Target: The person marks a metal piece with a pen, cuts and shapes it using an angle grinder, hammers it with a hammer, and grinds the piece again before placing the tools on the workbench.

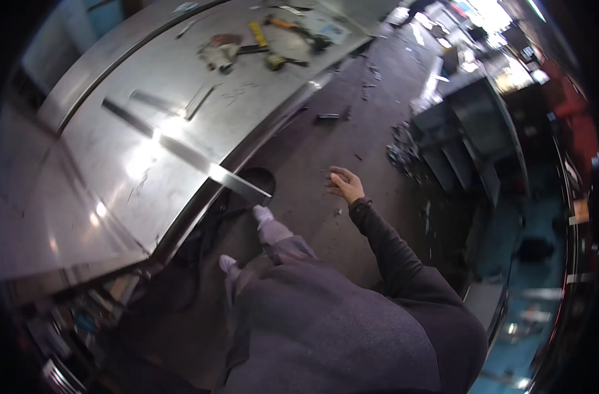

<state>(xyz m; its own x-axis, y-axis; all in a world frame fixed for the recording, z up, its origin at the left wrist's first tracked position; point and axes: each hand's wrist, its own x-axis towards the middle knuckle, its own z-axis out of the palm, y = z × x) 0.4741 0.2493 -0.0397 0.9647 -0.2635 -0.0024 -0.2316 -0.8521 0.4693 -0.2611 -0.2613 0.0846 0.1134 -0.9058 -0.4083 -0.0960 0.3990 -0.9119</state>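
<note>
My right hand hangs over the dark floor, to the right of the metal table. Its fingers are loosely bent and a little apart, and nothing shows in them. I cannot see my left hand. A long flat metal strip lies across the table, its near end jutting past the edge toward me. Beside it are a shorter flat strip and a thin metal piece. Farther back on the tabletop lie a hammer with an orange handle, a yellow-handled tool and what look like work gloves.
A grey metal cabinet with compartments stands on the right. Metal scraps are heaped next to it, and a dark metal offcut lies on the floor. A blue surface runs along the right side. The table's edge is close on my left.
</note>
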